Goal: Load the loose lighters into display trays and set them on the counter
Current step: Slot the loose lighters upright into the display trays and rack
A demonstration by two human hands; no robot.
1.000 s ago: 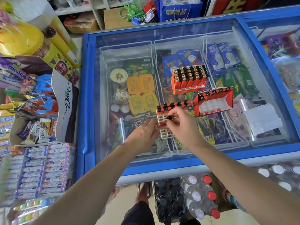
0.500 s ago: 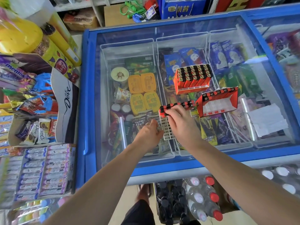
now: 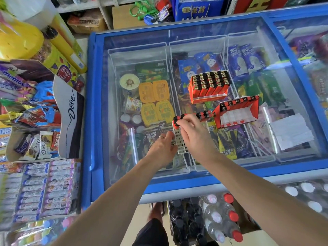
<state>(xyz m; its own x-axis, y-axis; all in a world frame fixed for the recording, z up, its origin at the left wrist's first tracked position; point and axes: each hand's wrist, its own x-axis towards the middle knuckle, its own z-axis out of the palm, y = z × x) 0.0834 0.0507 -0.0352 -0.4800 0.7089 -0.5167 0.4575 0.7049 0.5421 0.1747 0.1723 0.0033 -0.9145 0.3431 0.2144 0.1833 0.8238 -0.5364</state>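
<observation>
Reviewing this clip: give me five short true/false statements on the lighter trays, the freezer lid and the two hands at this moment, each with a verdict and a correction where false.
1. The full orange tray of lighters stands on the freezer's glass lid. True.
2. The red tray to its right is full. False: only its back row holds lighters; the white slots in front are bare.
3. The right hand is at the left end of the lighter row in the white grid tray. True.
4. The left hand rests on the Dove box. False: it is at the white grid tray's left side, on the lid.
5. The freezer lid is slid open. False: it looks closed, and the trays sit on it.
</observation>
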